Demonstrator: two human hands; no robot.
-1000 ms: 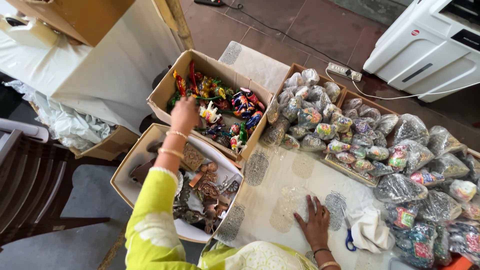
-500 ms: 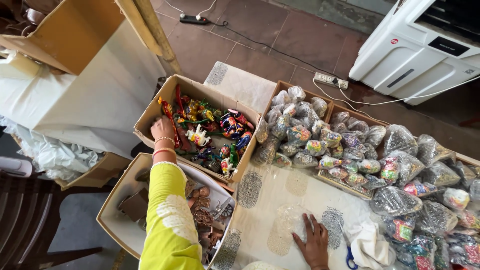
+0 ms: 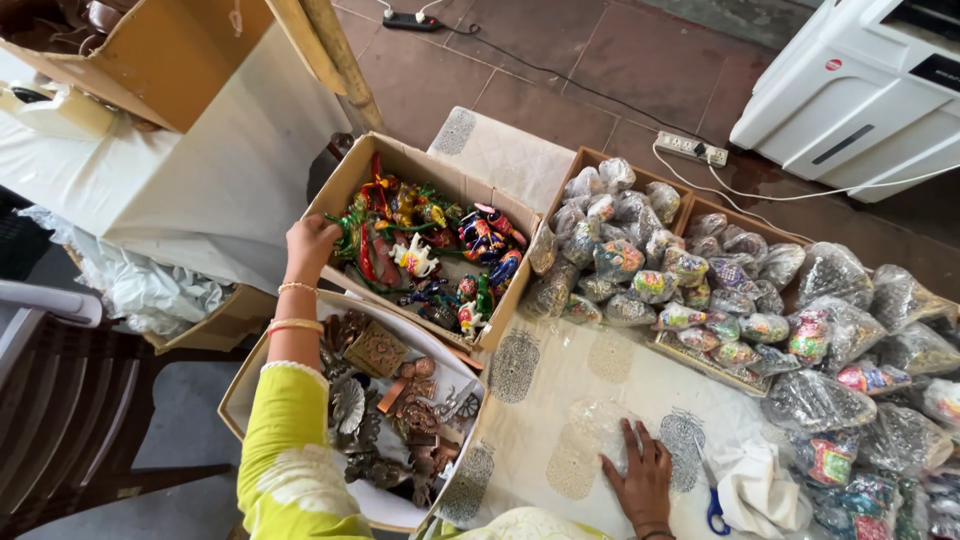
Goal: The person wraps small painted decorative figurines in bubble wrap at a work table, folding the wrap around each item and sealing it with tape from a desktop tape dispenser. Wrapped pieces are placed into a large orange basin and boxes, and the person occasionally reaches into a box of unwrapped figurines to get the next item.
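Fingers of the left hand [image 3: 310, 245] now curl over the near-left rim of the toy box [image 3: 345, 190] — reach finished; right hand [image 3: 640, 480] stays spread, flat on a clear bag [image 3: 600, 425].

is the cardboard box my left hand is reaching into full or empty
Full: the cardboard box holds a heap of colourful figurines, and your left hand rests among them.

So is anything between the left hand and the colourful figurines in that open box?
Nothing visible. The left hand is already inside the open cardboard box, its fingers among the colourful figurines at the near-left corner.
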